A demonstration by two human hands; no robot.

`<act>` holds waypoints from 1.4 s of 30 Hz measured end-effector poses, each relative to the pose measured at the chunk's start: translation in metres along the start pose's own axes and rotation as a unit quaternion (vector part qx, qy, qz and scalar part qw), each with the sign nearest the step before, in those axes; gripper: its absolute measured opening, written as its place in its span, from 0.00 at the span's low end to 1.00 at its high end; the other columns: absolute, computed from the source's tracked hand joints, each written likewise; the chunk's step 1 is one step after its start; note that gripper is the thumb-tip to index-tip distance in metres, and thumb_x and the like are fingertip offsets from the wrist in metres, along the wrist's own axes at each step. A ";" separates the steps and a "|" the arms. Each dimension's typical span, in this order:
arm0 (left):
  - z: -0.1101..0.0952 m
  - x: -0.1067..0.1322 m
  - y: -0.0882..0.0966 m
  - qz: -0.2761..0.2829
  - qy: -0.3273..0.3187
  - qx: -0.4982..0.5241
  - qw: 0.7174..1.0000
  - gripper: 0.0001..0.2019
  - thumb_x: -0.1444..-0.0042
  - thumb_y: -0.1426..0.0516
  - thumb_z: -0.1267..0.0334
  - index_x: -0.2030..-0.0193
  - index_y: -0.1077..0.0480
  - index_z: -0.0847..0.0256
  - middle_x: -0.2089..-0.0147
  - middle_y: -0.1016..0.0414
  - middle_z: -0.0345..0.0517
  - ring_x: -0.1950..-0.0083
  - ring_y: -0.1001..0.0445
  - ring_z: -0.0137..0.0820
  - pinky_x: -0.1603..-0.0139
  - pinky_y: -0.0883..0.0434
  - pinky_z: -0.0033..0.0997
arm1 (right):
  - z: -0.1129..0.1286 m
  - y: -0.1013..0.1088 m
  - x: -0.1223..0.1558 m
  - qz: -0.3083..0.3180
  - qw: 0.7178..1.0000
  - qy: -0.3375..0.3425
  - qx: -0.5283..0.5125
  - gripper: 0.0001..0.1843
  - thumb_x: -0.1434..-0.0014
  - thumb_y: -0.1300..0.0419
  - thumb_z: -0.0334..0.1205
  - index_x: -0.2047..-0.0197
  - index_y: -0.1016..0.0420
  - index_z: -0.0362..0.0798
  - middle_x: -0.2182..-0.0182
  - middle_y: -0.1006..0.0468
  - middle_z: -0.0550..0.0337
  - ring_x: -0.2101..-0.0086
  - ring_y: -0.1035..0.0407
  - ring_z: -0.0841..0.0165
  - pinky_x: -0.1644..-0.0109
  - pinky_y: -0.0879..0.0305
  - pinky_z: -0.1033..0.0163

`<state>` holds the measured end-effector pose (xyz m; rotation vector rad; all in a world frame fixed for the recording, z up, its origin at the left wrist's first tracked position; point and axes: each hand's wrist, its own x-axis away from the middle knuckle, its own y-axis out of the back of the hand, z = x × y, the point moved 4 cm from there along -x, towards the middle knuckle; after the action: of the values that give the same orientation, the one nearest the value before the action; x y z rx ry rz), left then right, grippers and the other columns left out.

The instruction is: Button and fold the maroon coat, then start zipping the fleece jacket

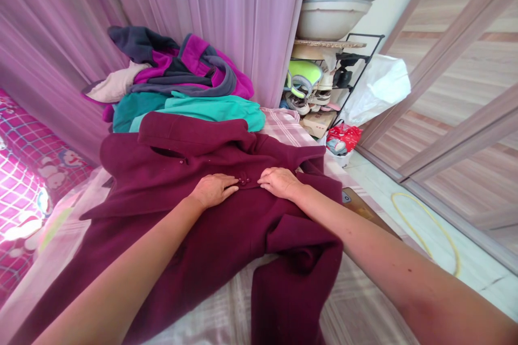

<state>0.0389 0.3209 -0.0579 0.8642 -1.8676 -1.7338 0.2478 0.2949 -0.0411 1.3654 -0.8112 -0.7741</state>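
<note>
A dark maroon coat (226,232) lies spread over the covered bed, one sleeve (297,275) folded toward me. Small round fastenings (244,179) sit along its front edge. On the left side of these, my left hand (214,190) rests with its fingers closed on the cloth. My right hand (279,181) pinches the coat's front just to their right. The fingertips of the two hands are a short way apart. Some cloth under the fingers is hidden.
Behind the coat lie a teal garment (202,110) and a purple and grey garment heap (194,67) against a lilac curtain (226,5). A shoe rack (358,78) with basins (334,19) stands back right. Near the bed's right edge is a brown flat object (370,210).
</note>
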 end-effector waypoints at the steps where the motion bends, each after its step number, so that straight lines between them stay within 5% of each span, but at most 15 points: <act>1: 0.001 0.000 0.000 0.002 0.001 0.006 1.000 0.20 0.34 0.51 0.51 0.41 0.27 0.50 0.41 0.24 0.44 0.40 0.26 0.37 0.38 0.31 0.38 | 0.000 0.000 0.000 0.002 1.000 0.004 0.000 0.17 0.32 0.47 0.40 0.47 0.20 0.52 0.49 0.21 0.57 0.50 0.28 0.65 0.47 0.36 0.63; 10: 0.002 -0.009 -0.011 -0.072 0.016 0.000 0.997 0.18 0.33 0.52 0.57 0.48 0.22 0.54 0.41 0.23 0.46 0.43 0.24 0.36 0.39 0.30 0.36 | 0.008 0.010 -0.012 0.000 0.997 -0.028 0.075 0.20 0.31 0.52 0.38 0.57 0.17 0.47 0.56 0.19 0.49 0.55 0.27 0.61 0.50 0.36 0.62; 20: 0.005 -0.007 -0.016 -0.061 0.004 0.007 0.998 0.20 0.32 0.53 0.54 0.48 0.23 0.56 0.44 0.21 0.46 0.43 0.24 0.36 0.39 0.29 0.37 | -0.002 0.002 -0.006 -0.005 1.000 -0.021 0.015 0.18 0.31 0.50 0.38 0.50 0.19 0.53 0.53 0.19 0.56 0.53 0.27 0.64 0.52 0.35 0.64; 26: 0.004 -0.007 -0.016 -0.055 0.007 0.006 0.998 0.19 0.32 0.52 0.54 0.48 0.23 0.55 0.44 0.22 0.45 0.43 0.24 0.37 0.39 0.29 0.37 | 0.001 -0.003 -0.013 0.016 0.998 -0.023 0.060 0.21 0.29 0.53 0.42 0.53 0.18 0.46 0.56 0.19 0.50 0.55 0.27 0.63 0.53 0.36 0.63; 33: 0.006 -0.006 -0.019 -0.058 -0.007 0.005 0.998 0.19 0.32 0.51 0.53 0.47 0.23 0.55 0.43 0.22 0.46 0.43 0.24 0.37 0.40 0.30 0.37 | 0.009 -0.010 -0.019 0.044 0.984 0.083 0.150 0.16 0.32 0.50 0.30 0.56 0.20 0.41 0.60 0.21 0.49 0.57 0.30 0.63 0.52 0.37 0.60; 42: 0.007 -0.006 -0.019 -0.051 -0.034 -0.003 0.998 0.19 0.32 0.52 0.54 0.47 0.23 0.56 0.43 0.22 0.47 0.42 0.25 0.38 0.40 0.30 0.39 | 0.020 -0.010 -0.022 0.049 0.971 0.128 0.197 0.15 0.36 0.48 0.25 0.59 0.19 0.39 0.62 0.21 0.44 0.59 0.29 0.60 0.58 0.35 0.58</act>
<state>0.0411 0.3293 -0.0772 0.9234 -1.8916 -1.8505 0.2194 0.3028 -0.0518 1.7234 -0.8457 -0.3563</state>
